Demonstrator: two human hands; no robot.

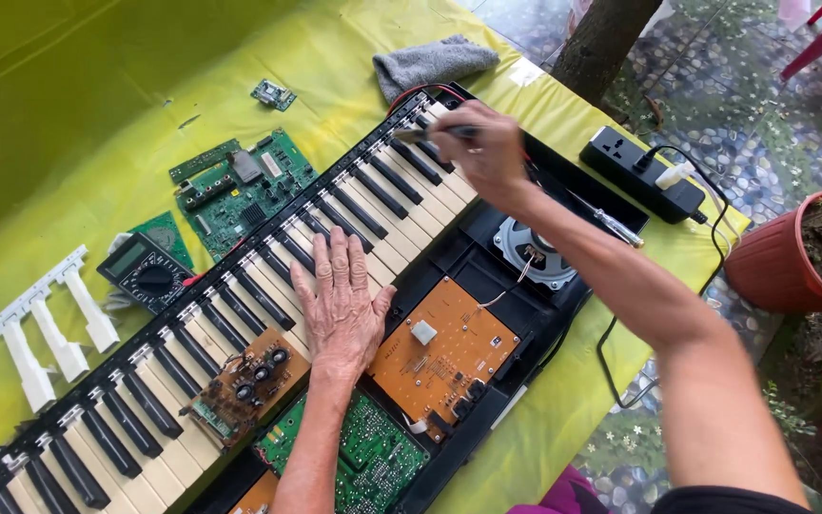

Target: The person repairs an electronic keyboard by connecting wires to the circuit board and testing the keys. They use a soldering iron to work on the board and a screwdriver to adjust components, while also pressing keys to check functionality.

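Left hand (340, 305) lies flat and open on the keyboard's keys (240, 314); right hand (487, 152) grips a screwdriver (427, 133) at about 1 o'clock. Looks mid-teardown, so steady tip aim probably matters next.

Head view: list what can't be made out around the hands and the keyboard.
- Tool tip: blurred, too small to tell its kind.
- Right hand: fingers curl over the tool, hiding the grip.
- Keyboard: its near end is cut off by the bottom-left edge.
- Keys under the left hand: covered by the palm.
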